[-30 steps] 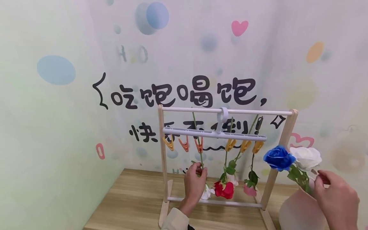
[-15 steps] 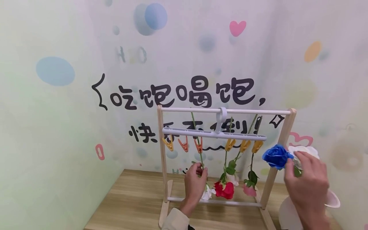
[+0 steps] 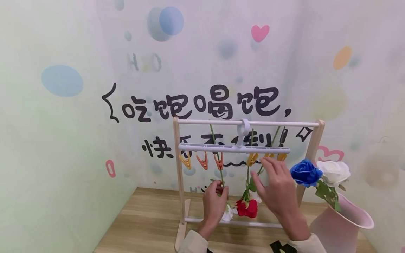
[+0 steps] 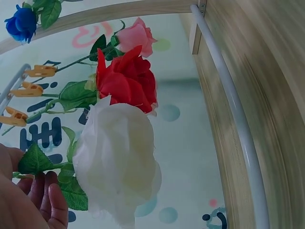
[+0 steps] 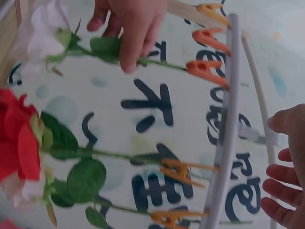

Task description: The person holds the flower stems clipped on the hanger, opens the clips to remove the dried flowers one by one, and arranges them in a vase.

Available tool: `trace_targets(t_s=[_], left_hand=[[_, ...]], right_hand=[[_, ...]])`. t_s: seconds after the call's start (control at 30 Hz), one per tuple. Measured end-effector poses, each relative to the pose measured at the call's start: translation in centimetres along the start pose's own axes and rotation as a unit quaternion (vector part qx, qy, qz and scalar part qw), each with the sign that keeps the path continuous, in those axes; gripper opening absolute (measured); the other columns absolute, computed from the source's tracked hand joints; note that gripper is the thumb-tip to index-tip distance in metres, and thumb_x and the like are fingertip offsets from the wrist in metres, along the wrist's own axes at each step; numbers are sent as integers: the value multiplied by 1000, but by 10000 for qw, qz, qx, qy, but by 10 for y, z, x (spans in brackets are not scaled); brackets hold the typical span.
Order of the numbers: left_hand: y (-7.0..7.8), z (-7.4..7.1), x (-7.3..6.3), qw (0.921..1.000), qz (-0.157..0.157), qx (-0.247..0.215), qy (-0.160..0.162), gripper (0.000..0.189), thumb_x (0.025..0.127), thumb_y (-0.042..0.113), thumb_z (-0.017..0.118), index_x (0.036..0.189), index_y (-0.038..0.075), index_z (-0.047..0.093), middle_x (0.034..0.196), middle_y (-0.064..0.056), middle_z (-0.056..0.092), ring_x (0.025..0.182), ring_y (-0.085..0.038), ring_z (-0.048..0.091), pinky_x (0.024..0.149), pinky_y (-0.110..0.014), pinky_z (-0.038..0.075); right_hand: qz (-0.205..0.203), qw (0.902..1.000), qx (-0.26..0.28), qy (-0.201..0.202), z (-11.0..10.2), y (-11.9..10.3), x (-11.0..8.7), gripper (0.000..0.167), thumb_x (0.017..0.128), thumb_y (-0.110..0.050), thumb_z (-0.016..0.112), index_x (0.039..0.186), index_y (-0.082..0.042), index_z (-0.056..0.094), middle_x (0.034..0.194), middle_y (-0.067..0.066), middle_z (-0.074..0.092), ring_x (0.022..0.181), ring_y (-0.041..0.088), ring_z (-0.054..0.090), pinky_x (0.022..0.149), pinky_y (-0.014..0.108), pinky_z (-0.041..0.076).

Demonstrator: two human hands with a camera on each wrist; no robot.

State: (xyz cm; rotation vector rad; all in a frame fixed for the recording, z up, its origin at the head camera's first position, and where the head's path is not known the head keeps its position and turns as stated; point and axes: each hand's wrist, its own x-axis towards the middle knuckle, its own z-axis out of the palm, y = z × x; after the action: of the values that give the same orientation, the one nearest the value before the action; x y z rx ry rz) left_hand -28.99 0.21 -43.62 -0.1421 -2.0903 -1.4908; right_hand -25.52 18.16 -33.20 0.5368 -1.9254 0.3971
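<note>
My left hand (image 3: 214, 202) pinches the green stem of a white rose (image 4: 116, 162) that hangs head down. An orange clip (image 3: 218, 162) on the pale hanger (image 3: 205, 146) bites the same stem higher up. Between hanger and vase, my right hand (image 3: 280, 193) is raised with fingers parted and nothing in them, in front of the yellow clips (image 3: 252, 160). A red rose (image 3: 247, 208) hangs from these clips, with a paler bloom behind it. In the left wrist view a pink rose (image 4: 136, 37) shows too; the right hand hides it in the head view.
A wooden stand (image 3: 178, 175) with white bars carries the hanger. One yellow clip (image 3: 186, 161) and one orange clip (image 3: 202, 161) at the left hold nothing. To the right, a pink vase (image 3: 335, 228) holds a blue rose (image 3: 305, 173) and another white rose (image 3: 333, 173).
My right hand has left the flowers at the vase and moved left to the hanger's right-hand clips. The left hand stays on the stem.
</note>
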Motion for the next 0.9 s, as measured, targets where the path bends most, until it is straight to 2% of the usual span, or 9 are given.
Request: trace_targets(t_s=[0.17,0.43,0.57,0.7,0.9], left_hand=[[0,0,1,10000,21,31,-33,11,92,18,70,101,13,68,82,7,61,75,-4,58,69,-24,48],[1,0,-2,9998,12,152,-95,9,93,20,69,101,16,68,81,9,62,72,-3,57,65,-21,49],[0,0,-5,9995,37,294,-100,6,93,21,70,98,20,67,79,11,61,71,-1,54,64,-20,48],[-1,-1,-5,9990,141,413,-18,7,91,19,71,96,20,66,79,12,60,70,0,54,65,-20,47],[-1,-3,-3,9988,257,408,-42,7,90,16,71,96,18,68,79,10,61,71,-2,55,65,-20,47]], right_hand=[[-4,9997,155,-185,26,-19,8,46,79,-26,82,111,4,69,107,21,70,98,36,66,82,49,56],[461,9976,220,-463,68,-49,15,46,84,-32,80,114,1,68,105,18,71,90,32,70,72,43,59],[618,9973,241,-315,83,-60,19,46,83,-32,80,112,1,69,96,15,71,76,26,68,61,38,57],[804,9964,237,-121,90,-67,24,41,84,-31,80,109,0,70,80,10,68,59,19,58,49,30,49],[972,9950,237,-10,95,-68,29,30,86,-27,78,99,-1,69,69,8,63,51,15,52,44,23,41]])
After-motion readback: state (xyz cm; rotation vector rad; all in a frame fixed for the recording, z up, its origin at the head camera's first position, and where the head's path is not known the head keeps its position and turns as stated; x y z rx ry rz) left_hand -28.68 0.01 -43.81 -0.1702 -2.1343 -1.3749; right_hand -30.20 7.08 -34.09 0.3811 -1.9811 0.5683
